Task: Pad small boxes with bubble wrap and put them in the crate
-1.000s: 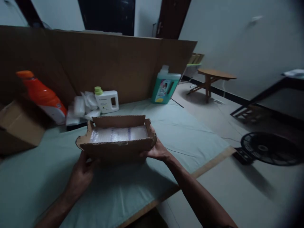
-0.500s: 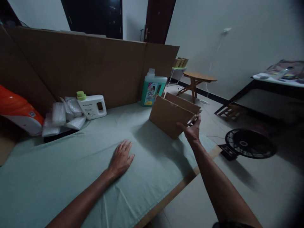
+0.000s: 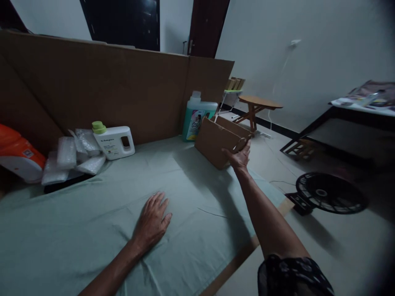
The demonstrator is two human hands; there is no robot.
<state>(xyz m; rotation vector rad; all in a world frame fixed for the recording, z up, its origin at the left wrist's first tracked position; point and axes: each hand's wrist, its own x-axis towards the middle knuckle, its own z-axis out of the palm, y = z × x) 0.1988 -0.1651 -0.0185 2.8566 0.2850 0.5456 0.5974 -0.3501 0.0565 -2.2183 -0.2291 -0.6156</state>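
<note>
Right hand (image 3: 239, 159) grips the box (image 3: 212, 142), which stretches forward-left from its fingers; left hand (image 3: 150, 222), farther off, rests open on the cloth (image 3: 185, 250)

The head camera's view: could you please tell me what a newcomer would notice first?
Probably the cardboard box, held by the right hand just in front of the teal bottle. Next might come the orange bottle, cut off at the left edge, and the black fan on the floor at right.

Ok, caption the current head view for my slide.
Right hand grips an open cardboard box near a teal bottle; left hand rests on the cloth.
</note>
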